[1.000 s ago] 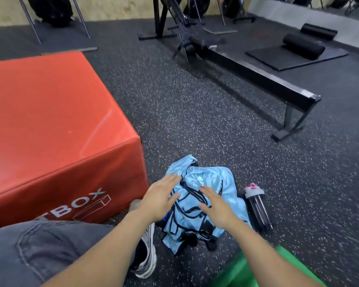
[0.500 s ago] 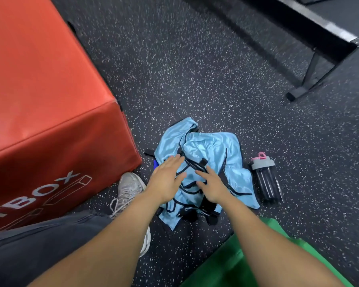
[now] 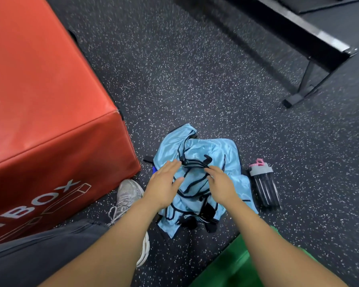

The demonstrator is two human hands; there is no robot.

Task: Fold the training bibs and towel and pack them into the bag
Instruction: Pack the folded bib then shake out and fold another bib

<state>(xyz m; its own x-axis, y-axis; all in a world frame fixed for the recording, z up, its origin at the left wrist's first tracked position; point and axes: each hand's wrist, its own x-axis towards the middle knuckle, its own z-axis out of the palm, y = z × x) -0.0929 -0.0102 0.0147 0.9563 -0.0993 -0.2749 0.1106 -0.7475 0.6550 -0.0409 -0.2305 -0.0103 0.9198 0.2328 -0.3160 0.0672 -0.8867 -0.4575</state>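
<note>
A crumpled heap of light blue training bibs with black trim lies on the speckled gym floor. Black straps and a dark object poke out under its near edge; I cannot tell whether this is the bag. My left hand hovers flat, fingers straight, over the heap's left side. My right hand reaches over the middle, its fingertips at a black trim loop; whether they pinch it is unclear. A green cloth, perhaps the towel, lies at the bottom right under my right forearm.
A red padded plyo box stands close on the left. A dark shaker bottle with a pink-and-grey lid lies right of the bibs. A black bench frame crosses the top right. My grey shoe and trouser leg sit at the lower left.
The camera tilted down and closer to the bibs. Both hands moved forward over the heap; my right fingertips now reach the black trim near its middle.
</note>
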